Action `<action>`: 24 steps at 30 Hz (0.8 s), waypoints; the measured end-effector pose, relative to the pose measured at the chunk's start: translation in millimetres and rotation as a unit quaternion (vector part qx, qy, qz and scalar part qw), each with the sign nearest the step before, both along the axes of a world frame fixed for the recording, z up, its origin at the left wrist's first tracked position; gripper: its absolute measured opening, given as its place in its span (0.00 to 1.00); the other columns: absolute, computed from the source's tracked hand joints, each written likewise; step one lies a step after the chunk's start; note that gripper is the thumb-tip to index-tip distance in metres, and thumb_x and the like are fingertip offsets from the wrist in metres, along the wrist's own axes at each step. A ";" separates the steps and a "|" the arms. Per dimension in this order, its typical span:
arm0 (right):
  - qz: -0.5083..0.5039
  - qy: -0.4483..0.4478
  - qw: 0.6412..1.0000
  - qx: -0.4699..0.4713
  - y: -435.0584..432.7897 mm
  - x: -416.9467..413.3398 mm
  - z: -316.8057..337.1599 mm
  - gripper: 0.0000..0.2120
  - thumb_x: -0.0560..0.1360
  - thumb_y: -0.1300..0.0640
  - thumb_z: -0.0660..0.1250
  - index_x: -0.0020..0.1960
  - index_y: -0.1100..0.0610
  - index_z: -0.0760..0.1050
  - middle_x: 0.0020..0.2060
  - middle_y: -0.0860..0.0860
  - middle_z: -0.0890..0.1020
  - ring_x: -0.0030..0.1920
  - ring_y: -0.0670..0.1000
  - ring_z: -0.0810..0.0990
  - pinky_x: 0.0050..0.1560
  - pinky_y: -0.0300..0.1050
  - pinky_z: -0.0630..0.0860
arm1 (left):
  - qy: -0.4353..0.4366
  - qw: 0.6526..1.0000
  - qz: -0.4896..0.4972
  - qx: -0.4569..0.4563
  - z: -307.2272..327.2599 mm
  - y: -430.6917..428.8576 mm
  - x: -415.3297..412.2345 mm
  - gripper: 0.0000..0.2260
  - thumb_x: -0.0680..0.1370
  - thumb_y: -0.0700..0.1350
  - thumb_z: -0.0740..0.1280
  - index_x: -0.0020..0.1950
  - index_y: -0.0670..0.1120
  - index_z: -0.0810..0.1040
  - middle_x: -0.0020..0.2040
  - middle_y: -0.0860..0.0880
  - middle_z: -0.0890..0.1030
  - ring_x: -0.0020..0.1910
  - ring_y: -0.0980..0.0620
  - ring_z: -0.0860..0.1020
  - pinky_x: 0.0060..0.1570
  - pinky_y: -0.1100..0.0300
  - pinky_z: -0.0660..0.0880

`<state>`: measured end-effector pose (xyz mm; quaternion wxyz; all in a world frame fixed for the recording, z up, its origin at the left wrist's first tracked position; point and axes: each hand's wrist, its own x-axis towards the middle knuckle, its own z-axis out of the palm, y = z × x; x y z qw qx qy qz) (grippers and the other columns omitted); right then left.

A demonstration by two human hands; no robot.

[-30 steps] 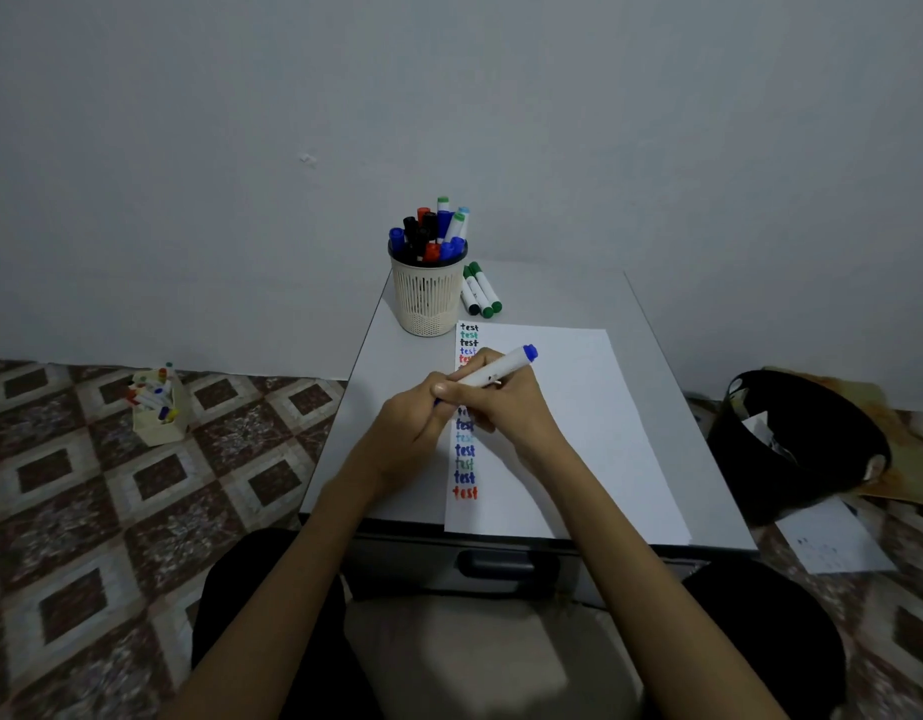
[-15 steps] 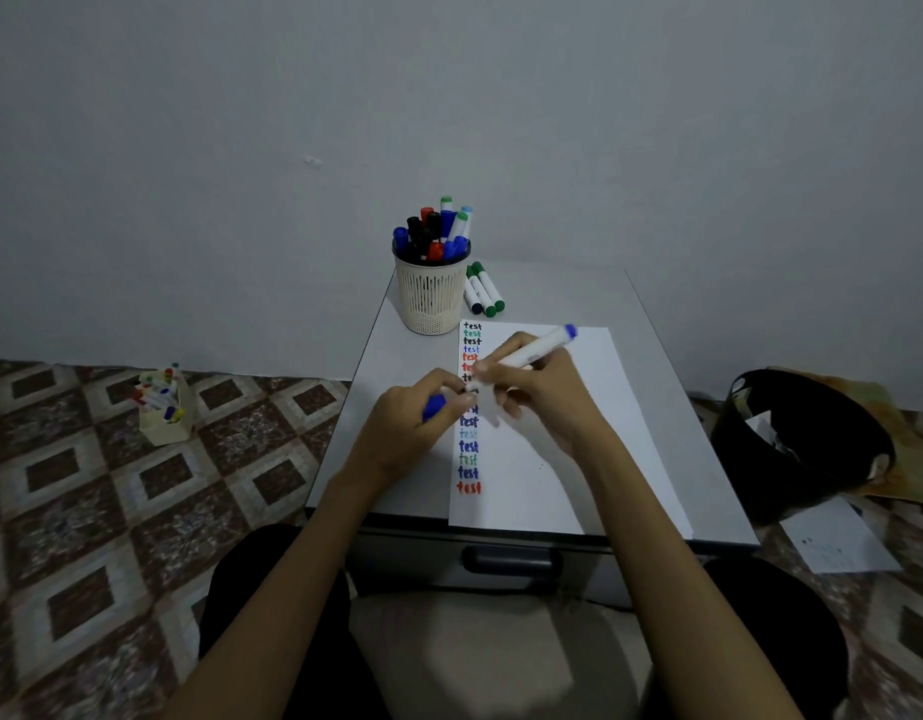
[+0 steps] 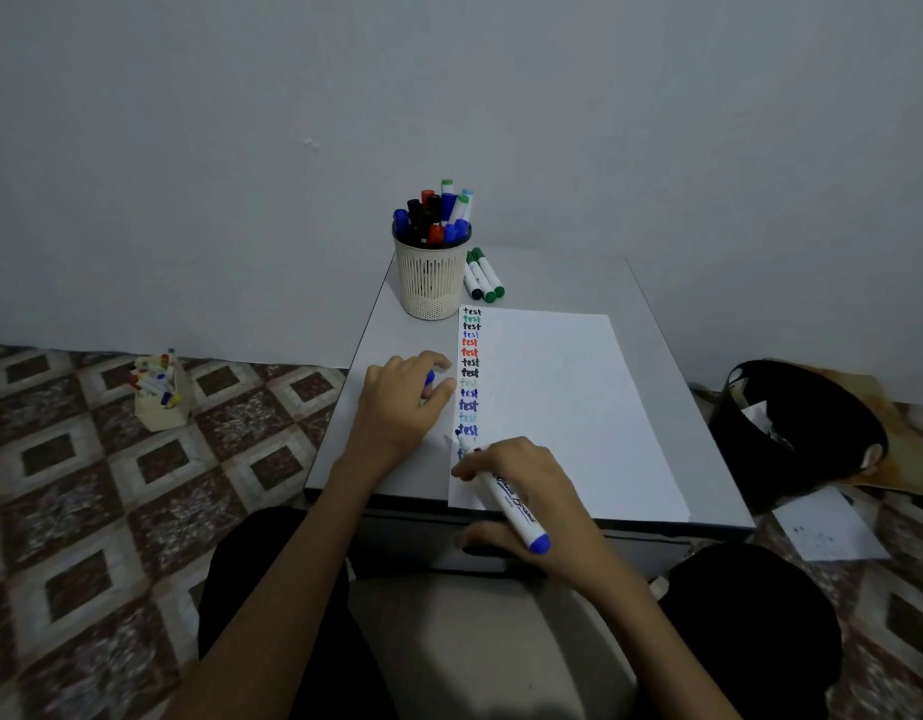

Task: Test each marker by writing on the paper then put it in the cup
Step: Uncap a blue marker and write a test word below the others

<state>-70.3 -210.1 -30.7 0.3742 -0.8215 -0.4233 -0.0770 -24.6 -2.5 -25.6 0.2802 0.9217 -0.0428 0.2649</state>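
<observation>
My right hand [image 3: 532, 491] grips an uncapped white marker with a blue end [image 3: 514, 509], its tip down on the white paper [image 3: 552, 407] near the lower left edge, below a column of coloured "test" words [image 3: 469, 371]. Its blue cap [image 3: 429, 377] is held in the curled fingers of my left hand [image 3: 402, 402], which rests on the table beside the paper. A cream mesh cup [image 3: 432, 280] full of markers stands at the table's back. Two green-capped markers [image 3: 484, 275] lie just right of the cup.
The small grey table [image 3: 656, 366] stands against a grey wall. On the patterned floor, a small box of markers [image 3: 160, 389] sits to the left. A black bin [image 3: 797, 433] and a loose sheet [image 3: 825, 527] are to the right. My knees are under the table's front edge.
The cap came off the marker and stayed in my left hand. My right hand turned the marker over and brought its tip down to the lower left of the paper.
</observation>
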 end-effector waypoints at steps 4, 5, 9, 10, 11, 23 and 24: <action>-0.003 0.010 0.999 0.031 -0.7 3.8 2.2 0.17 0.69 0.45 0.73 0.56 0.46 0.74 0.50 0.40 0.80 0.52 0.42 0.77 0.55 0.34 0.69 | 0.004 1.000 0.000 0.011 -0.6 0.1 -1.0 0.13 0.76 0.53 0.59 0.54 0.48 0.76 0.34 0.56 0.72 0.38 0.54 0.70 0.45 0.57 0.63; -0.002 0.022 0.999 0.036 -0.9 5.2 3.5 0.17 0.70 0.43 0.72 0.55 0.47 0.75 0.50 0.40 0.81 0.52 0.41 0.77 0.55 0.34 0.69 | 0.009 1.000 0.000 0.014 -0.9 0.3 -1.1 0.13 0.76 0.54 0.58 0.54 0.49 0.75 0.34 0.56 0.72 0.38 0.55 0.70 0.45 0.57 0.63; 0.007 0.056 0.998 0.028 -1.0 12.6 6.0 0.18 0.68 0.43 0.74 0.55 0.47 0.76 0.50 0.41 0.81 0.53 0.41 0.78 0.56 0.36 0.72 | 0.023 0.999 -0.003 0.030 -1.5 0.9 -0.5 0.13 0.76 0.55 0.59 0.54 0.50 0.75 0.34 0.55 0.72 0.39 0.54 0.70 0.46 0.56 0.64; 0.013 0.072 0.997 0.037 -1.3 13.0 7.0 0.18 0.68 0.46 0.75 0.55 0.48 0.77 0.51 0.42 0.82 0.53 0.43 0.79 0.56 0.38 0.74 | 0.025 0.999 -0.004 0.033 -1.1 0.9 -0.5 0.14 0.76 0.55 0.59 0.54 0.50 0.75 0.34 0.54 0.73 0.39 0.54 0.70 0.46 0.56 0.63; 0.021 0.108 0.992 0.063 -1.5 12.6 10.0 0.18 0.68 0.49 0.76 0.55 0.50 0.78 0.51 0.45 0.83 0.54 0.45 0.80 0.57 0.42 0.76 | 0.026 0.999 -0.006 0.035 -0.8 0.9 -0.7 0.14 0.75 0.56 0.59 0.54 0.50 0.75 0.34 0.55 0.72 0.39 0.54 0.70 0.45 0.56 0.62; -0.078 0.389 0.839 0.372 28.5 19.6 34.0 0.04 0.71 0.68 0.71 0.45 0.66 0.77 0.36 0.60 0.83 0.35 0.57 0.83 0.31 0.45 0.80 | 0.036 0.995 0.004 0.089 -3.2 0.9 2.5 0.18 0.73 0.63 0.57 0.53 0.55 0.76 0.37 0.55 0.76 0.41 0.54 0.70 0.47 0.56 0.63; -0.084 0.382 0.844 0.368 32.4 19.6 33.3 0.06 0.71 0.69 0.72 0.42 0.65 0.74 0.32 0.60 0.81 0.30 0.56 0.81 0.27 0.43 0.78 | 0.036 0.995 0.004 0.094 -3.9 1.1 2.8 0.19 0.73 0.64 0.55 0.53 0.55 0.76 0.38 0.54 0.76 0.42 0.54 0.70 0.46 0.56 0.63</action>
